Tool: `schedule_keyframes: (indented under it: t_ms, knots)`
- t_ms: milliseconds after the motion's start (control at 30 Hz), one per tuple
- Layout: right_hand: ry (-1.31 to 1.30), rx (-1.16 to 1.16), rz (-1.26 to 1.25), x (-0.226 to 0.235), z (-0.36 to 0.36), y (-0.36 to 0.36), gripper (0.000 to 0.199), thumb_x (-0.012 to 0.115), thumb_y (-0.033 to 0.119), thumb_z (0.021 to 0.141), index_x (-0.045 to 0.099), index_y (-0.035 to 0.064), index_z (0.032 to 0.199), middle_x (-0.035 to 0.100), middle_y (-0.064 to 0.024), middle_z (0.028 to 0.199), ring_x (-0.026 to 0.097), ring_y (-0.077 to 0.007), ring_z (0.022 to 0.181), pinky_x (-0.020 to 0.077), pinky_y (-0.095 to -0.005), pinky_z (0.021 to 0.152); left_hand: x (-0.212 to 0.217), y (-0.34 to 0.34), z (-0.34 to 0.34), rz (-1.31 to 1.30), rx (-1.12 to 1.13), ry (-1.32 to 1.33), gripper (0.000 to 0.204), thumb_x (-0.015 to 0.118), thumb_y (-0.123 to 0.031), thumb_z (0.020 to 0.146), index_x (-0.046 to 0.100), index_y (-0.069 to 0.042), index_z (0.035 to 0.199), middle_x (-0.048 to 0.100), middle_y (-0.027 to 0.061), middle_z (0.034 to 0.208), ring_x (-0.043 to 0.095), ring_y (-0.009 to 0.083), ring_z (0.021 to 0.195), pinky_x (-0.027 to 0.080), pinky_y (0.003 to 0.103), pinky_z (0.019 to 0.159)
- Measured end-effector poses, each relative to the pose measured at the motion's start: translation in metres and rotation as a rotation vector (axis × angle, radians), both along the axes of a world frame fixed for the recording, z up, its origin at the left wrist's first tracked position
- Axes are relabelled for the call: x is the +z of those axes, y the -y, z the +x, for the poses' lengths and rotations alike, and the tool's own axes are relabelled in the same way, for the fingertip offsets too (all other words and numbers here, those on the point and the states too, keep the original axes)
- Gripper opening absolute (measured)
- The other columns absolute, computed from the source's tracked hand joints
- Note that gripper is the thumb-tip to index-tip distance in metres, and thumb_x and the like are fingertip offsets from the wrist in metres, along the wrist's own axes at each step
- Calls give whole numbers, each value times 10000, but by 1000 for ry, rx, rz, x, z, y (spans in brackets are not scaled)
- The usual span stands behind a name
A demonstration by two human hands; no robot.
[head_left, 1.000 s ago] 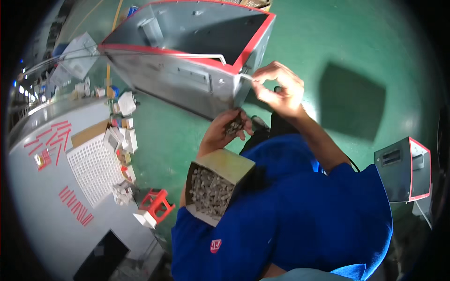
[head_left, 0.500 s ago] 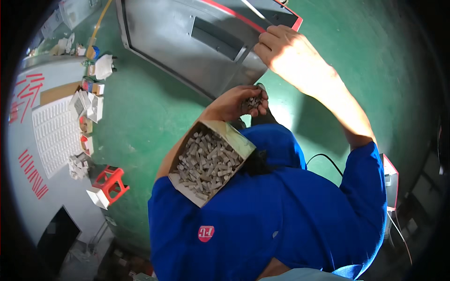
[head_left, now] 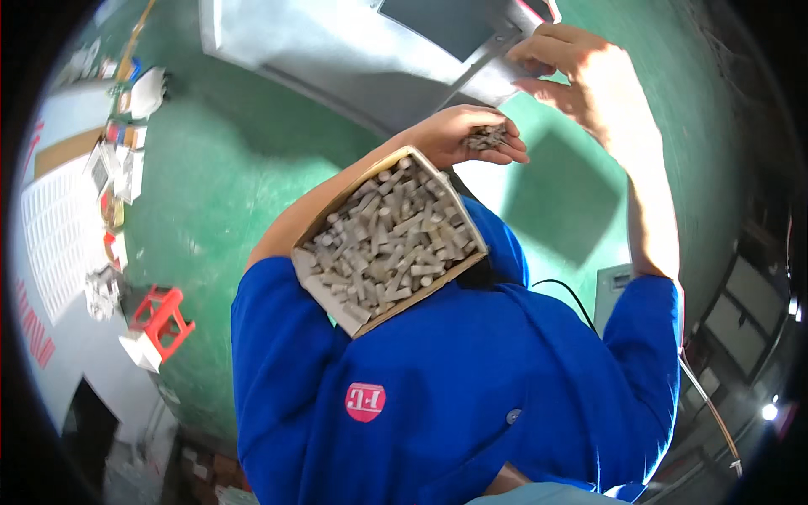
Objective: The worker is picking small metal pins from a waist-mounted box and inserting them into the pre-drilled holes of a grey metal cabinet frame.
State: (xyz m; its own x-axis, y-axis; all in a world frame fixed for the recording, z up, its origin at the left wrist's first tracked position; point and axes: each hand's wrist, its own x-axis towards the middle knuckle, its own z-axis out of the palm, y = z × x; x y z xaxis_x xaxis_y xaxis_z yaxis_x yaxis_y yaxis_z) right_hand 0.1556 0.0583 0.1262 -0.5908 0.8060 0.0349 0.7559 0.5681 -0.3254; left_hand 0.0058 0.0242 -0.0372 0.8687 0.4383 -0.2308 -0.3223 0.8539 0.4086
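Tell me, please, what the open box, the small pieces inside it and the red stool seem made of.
Open box: probably matt cardboard; tan, thin-walled. Small pieces: dull grey, perhaps stone or ceramic; unclear. Red stool: likely smooth plastic, evenly coloured.

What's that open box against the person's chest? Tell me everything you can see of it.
The open-topped, tan, cardboard-looking box has straight sides and holds a jumbled heap of small grey, roughly cylindrical pieces. It sits turned at an angle, its mouth facing the camera, in front of the person's blue cloth top. The bare left forearm runs along its left side and appears to cradle it; no fingers touch it. Its underside is hidden.
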Motion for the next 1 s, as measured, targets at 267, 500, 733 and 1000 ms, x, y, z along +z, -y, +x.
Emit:
schedule_keyframes:
  t_ms: [267, 500, 733, 1000]
  knots:
    - [-119, 12, -242, -63, 37, 26, 231, 705, 198, 714, 643, 89, 908, 619, -47, 867, 623, -238, 850, 513, -340, 742, -10, -13, 4, 536, 132, -237, 382, 507, -98, 910, 429, 75, 1241, 574, 156, 1141, 581, 222, 1031, 479, 327, 911]
    - [-237, 96, 170, -101, 21, 45, 236, 720, 188, 679, 689, 120, 903, 597, -1, 852, 577, -181, 831, 462, -334, 761, 16, -10, -3, 693, 142, -457, 425, 685, -103, 807, 523, 11, 1183, 609, 77, 1069, 570, 124, 984, 472, 263, 863]
    - [-367, 227, 266, -112, 16, 34, 208, 668, 140, 678, 640, 51, 864, 603, -58, 891, 555, -206, 873, 424, -337, 804, -4, -18, -8, -145, 249, 38, 464, 633, -39, 839, 449, 54, 1255, 569, 95, 1129, 561, 151, 1027, 481, 270, 864]
    - [-1009, 66, 54, -113, 45, 5, 232, 609, 108, 829, 636, 20, 1042, 652, -121, 906, 592, -254, 756, 489, -342, 702, 7, -23, -16, -140, 238, -11, 324, 408, -185, 969, 509, 73, 1136, 581, 216, 1102, 588, 337, 1041, 483, 425, 930]
